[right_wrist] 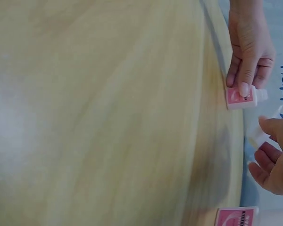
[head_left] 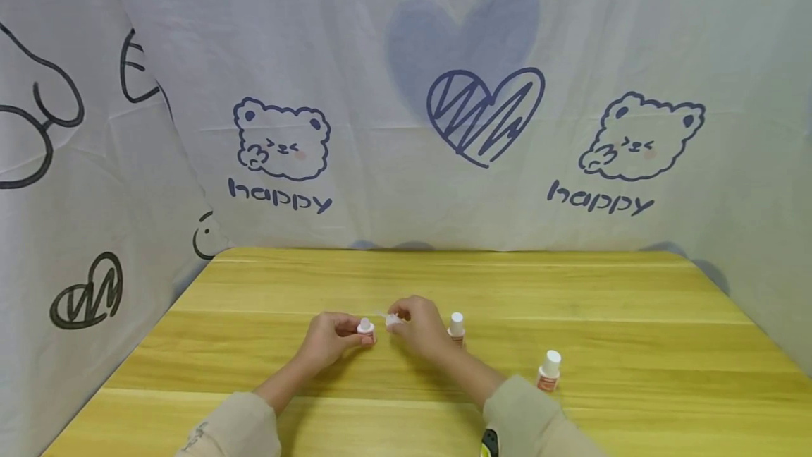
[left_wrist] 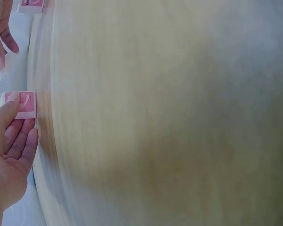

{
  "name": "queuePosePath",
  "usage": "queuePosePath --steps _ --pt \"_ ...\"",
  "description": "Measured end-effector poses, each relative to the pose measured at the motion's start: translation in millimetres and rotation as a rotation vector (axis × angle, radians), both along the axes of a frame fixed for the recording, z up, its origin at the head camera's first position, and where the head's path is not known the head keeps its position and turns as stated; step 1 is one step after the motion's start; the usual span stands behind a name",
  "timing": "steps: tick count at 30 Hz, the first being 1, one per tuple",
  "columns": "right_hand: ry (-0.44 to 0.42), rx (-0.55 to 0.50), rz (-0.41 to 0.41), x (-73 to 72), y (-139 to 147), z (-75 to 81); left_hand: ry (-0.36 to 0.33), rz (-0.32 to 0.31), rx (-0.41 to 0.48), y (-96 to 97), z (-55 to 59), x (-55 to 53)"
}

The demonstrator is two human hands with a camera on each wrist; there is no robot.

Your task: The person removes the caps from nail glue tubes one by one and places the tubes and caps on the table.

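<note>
My left hand [head_left: 326, 340] pinches a small white bottle [head_left: 366, 334] with a pink label between thumb and fingers. The bottle stands upright on the table with its narrow neck uncovered. Just to the right, my right hand [head_left: 421, 330] holds a whitish, translucent cap [head_left: 393, 319] in its fingertips; a thin pale stem points left from it. In the right wrist view, this cap [right_wrist: 259, 136] is partly hidden by the thumb and fingers. A second bottle [head_left: 456, 324], with its white cap on, stands right beside the right hand.
Another capped bottle [head_left: 549, 372] stands farther right and nearer the front of the wooden table [head_left: 634, 316]. A white cloth [head_left: 393, 217] printed with bears and hearts hangs behind the table's far edge and along its left side.
</note>
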State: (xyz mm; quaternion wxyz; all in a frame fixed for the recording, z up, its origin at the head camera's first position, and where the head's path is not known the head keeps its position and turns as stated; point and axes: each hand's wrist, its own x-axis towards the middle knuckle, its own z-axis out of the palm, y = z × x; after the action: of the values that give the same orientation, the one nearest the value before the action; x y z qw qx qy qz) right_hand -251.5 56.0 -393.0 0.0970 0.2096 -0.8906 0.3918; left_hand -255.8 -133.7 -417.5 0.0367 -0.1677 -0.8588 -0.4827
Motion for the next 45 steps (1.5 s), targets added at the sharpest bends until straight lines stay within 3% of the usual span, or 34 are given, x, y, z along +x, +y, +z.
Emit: queuePosePath --steps 7,24,45 --pt "0.004 -0.045 -0.02 3.4 0 -7.2 -0.002 0.006 -0.005 0.5 -0.3 -0.1" --pt "-0.083 -0.14 -0.017 7.2 3 -15.0 -0.003 0.016 -0.012 0.3 -0.4 -1.0" --pt "-0.098 -0.135 -0.041 8.0 3 -21.4 -0.011 -0.006 0.005 -0.5 -1.2 -0.6"
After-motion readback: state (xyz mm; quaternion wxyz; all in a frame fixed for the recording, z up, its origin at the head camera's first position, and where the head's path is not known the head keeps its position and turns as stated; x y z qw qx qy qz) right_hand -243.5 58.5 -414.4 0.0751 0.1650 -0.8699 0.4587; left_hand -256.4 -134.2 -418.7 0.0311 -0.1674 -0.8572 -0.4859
